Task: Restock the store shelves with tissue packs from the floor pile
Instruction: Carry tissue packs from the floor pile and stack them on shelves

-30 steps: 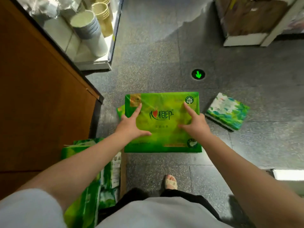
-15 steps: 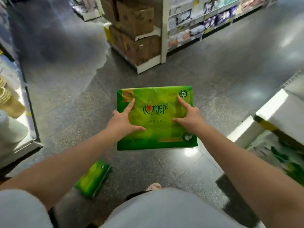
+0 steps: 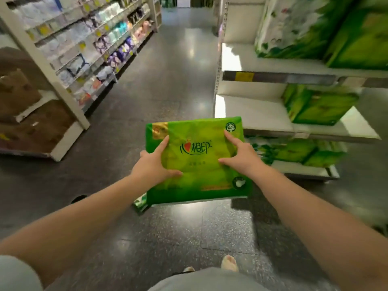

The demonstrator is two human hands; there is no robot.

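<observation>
Blurred shelves [image 3: 273, 114] flank both hands' fingers [image 3: 162, 144] gripping the tissue pack [image 3: 197, 160] (underside hidden).

White shelves [image 3: 262, 114] with green tissue packs [image 3: 319, 106]; perhaps another pack [image 3: 140, 203] on dark floor [image 3: 168, 85].

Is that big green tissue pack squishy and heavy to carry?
Probably soft: the green tissue pack dimples under the left hand and right hand. Likely light for its size, held out at arm's length. Its glossy wrap may be slippery.
</observation>
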